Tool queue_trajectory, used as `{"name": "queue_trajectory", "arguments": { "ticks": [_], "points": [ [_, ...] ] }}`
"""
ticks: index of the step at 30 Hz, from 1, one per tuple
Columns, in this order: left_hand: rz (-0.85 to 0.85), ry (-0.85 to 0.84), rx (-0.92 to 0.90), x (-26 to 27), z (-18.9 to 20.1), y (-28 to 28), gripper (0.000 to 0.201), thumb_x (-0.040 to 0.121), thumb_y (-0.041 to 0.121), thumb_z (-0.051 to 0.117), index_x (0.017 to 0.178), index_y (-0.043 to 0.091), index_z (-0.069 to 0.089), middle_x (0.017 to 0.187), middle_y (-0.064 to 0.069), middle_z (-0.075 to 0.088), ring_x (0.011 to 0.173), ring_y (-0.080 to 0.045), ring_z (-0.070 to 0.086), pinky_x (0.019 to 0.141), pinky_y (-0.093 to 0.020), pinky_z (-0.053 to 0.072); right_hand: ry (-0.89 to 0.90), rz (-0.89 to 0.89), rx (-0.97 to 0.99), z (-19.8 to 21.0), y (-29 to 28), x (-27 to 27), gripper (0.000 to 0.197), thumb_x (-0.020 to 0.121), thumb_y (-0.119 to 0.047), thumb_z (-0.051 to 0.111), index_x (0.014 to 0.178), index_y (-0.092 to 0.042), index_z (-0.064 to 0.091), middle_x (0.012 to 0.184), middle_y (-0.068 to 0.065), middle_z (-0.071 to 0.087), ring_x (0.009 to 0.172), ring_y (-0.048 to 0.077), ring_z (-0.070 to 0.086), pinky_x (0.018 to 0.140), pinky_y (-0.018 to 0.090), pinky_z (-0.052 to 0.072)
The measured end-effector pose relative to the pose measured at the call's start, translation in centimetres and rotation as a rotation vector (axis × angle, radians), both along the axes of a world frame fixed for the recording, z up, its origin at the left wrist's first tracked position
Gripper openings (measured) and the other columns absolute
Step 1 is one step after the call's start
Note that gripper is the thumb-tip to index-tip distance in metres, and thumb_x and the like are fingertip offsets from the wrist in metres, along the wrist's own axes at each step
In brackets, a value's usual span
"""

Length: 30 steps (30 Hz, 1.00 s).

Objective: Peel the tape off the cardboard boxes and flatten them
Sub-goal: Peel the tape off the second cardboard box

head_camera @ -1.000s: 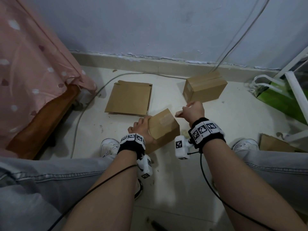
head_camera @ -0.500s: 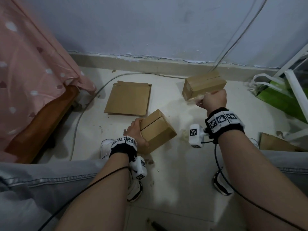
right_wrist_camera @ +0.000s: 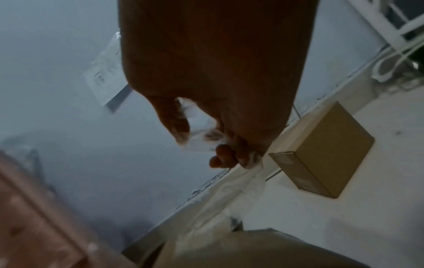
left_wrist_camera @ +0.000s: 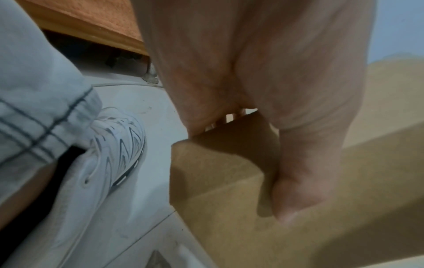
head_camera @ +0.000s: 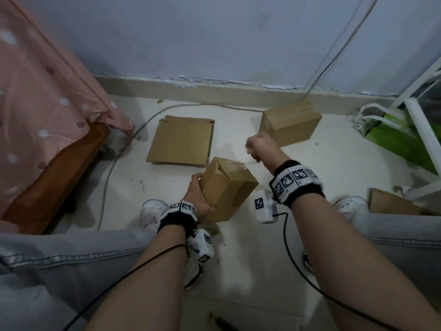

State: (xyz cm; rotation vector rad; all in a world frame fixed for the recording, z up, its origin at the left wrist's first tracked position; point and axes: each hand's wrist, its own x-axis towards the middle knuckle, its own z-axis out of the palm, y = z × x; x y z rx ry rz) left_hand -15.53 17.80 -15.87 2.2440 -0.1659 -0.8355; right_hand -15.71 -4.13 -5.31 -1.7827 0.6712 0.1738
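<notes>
Your left hand grips the half-untaped cardboard box above mid-floor, your right hand pinching clear tape; one flattened box done, a sealed box waiting by the wall

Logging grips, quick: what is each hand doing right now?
Left hand: grips the box.
Right hand: fingers curled, pinching clear tape pulled off that box.
</notes>
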Motion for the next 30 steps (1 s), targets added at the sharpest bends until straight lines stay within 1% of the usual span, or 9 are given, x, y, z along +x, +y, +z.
{"name": "queue_trajectory", "arguments": {
  "ticks": [4, 9, 10, 12, 14, 16, 18, 25, 30],
  "points": [
    [0.002, 0.012, -0.023, 0.4, 0.1, -0.1, 0.122, 0.042, 0.027, 0.086, 0.139, 0.029, 0.012, 0.135, -0.009, 0.038, 0.119, -0.033, 0.047, 0.099, -0.052, 0.046, 0.082, 0.265, -0.234, -1.0, 1.2, -0.9, 0.034, 0.088, -0.030, 0.055, 0.118, -0.020, 0.042, 0.109, 0.004, 0.057, 0.098, 0.021, 0.059, 0.088, 0.039, 0.049],
    [-0.012, -0.010, -0.006, 0.6, -0.1, 0.2, 0.119, 0.048, 0.020, 0.089, 0.139, 0.028, 0.013, 0.134, -0.009, 0.038, 0.118, -0.033, 0.047, 0.099, -0.051, 0.046, -0.010, 0.358, -0.264, -1.5, 1.1, -1.0, 0.094, 0.083, -0.016, 0.073, 0.147, -0.041, 0.010, 0.095, 0.011, 0.070, 0.087, 0.024, 0.069, 0.082, 0.036, 0.055],
    [-0.020, -0.015, 0.002, 0.5, -0.3, 0.3, 0.118, 0.049, 0.017, 0.090, 0.140, 0.028, 0.014, 0.135, -0.009, 0.037, 0.119, -0.033, 0.046, 0.099, -0.051, 0.047, 0.022, 0.403, -0.303, -1.4, 1.0, -0.9, 0.094, 0.083, -0.020, 0.075, 0.150, -0.040, 0.011, 0.101, 0.010, 0.071, 0.091, 0.023, 0.069, 0.086, 0.037, 0.054],
    [-0.042, -0.026, 0.007, 0.2, -0.5, 0.4, 0.117, 0.051, 0.015, 0.090, 0.140, 0.030, 0.015, 0.135, -0.009, 0.037, 0.118, -0.032, 0.047, 0.098, -0.051, 0.048, 0.128, 0.498, -0.409, -1.0, 1.2, -0.7, 0.070, 0.084, -0.033, 0.073, 0.146, -0.027, 0.040, 0.119, 0.006, 0.067, 0.106, 0.022, 0.064, 0.096, 0.039, 0.049],
    [-0.056, -0.038, 0.003, -0.1, -0.5, 0.2, 0.117, 0.049, 0.017, 0.088, 0.139, 0.033, 0.015, 0.134, -0.006, 0.036, 0.116, -0.031, 0.048, 0.095, -0.051, 0.050, 0.188, 0.557, -0.475, -1.0, 1.6, -0.6, 0.038, 0.087, -0.034, 0.069, 0.121, -0.015, 0.065, 0.115, 0.005, 0.068, 0.103, 0.022, 0.063, 0.094, 0.037, 0.050],
    [-0.052, -0.044, 0.002, -0.2, -0.3, 0.0, 0.118, 0.044, 0.026, 0.084, 0.137, 0.040, 0.013, 0.133, 0.000, 0.035, 0.114, -0.032, 0.049, 0.094, -0.053, 0.050, 0.205, 0.574, -0.503, -0.8, 1.8, -0.8, 0.017, 0.091, -0.027, 0.065, 0.088, -0.011, 0.066, 0.089, 0.005, 0.065, 0.082, 0.020, 0.061, 0.077, 0.032, 0.050],
    [-0.064, -0.055, 0.017, -0.2, -0.4, 0.1, 0.119, 0.038, 0.034, 0.081, 0.134, 0.047, 0.012, 0.131, 0.003, 0.034, 0.115, -0.034, 0.048, 0.094, -0.054, 0.050, 0.216, 0.562, -0.514, -0.8, 2.0, -0.9, 0.030, 0.092, -0.021, 0.061, 0.065, -0.015, 0.049, 0.068, 0.002, 0.051, 0.064, 0.018, 0.051, 0.061, 0.028, 0.042],
    [-0.040, -0.151, -0.201, 1.1, 1.5, -2.8, 0.126, 0.040, 0.041, 0.087, 0.143, 0.046, 0.014, 0.142, -0.003, 0.041, 0.125, -0.024, 0.050, 0.104, -0.045, 0.046, 0.186, 0.577, -0.467, -0.2, 3.8, -0.6, 0.028, 0.092, -0.022, 0.053, 0.066, -0.016, 0.046, 0.067, 0.002, 0.050, 0.063, 0.017, 0.049, 0.053, 0.027, 0.036],
    [-0.108, -0.231, -0.233, 1.8, 3.4, -4.0, 0.116, 0.042, 0.040, 0.090, 0.139, 0.037, 0.027, 0.138, 0.002, 0.041, 0.119, -0.019, 0.051, 0.102, -0.041, 0.048, 0.166, 0.513, -0.360, -0.3, 3.5, -0.7, 0.009, 0.095, -0.018, 0.046, 0.097, -0.012, 0.052, 0.093, 0.004, 0.057, 0.084, 0.021, 0.053, 0.067, 0.029, 0.040]
  ]
}}
